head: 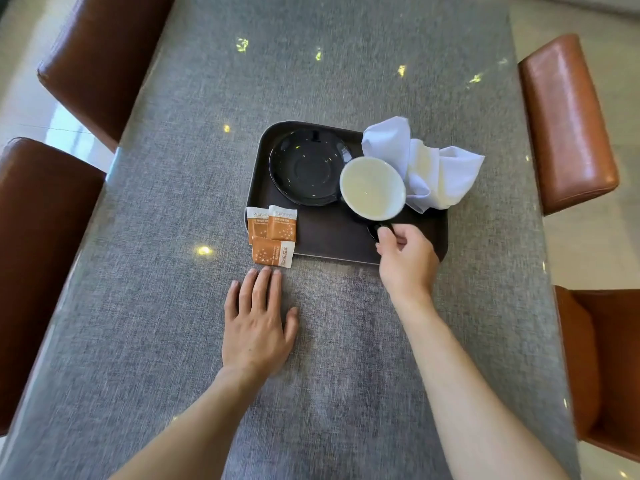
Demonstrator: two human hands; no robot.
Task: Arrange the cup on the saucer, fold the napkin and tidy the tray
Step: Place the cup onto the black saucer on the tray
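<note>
A dark brown tray [325, 240] lies on the grey table. A black saucer [306, 168] sits empty in the tray's far left part. The cup [372, 188], black outside and white inside, is just right of the saucer, its rim overlapping the saucer's edge. My right hand [407, 259] pinches the cup's black handle. A crumpled white napkin [426, 168] lies at the tray's far right corner, behind the cup. My left hand [258, 322] rests flat on the table in front of the tray, fingers apart, holding nothing.
Three orange sugar packets [272, 233] lie at the tray's near left corner, partly on the tray rim and partly on the grey table [156, 306]. Brown leather chairs stand on both sides, one at the left [41, 258] and one at the right [568, 126].
</note>
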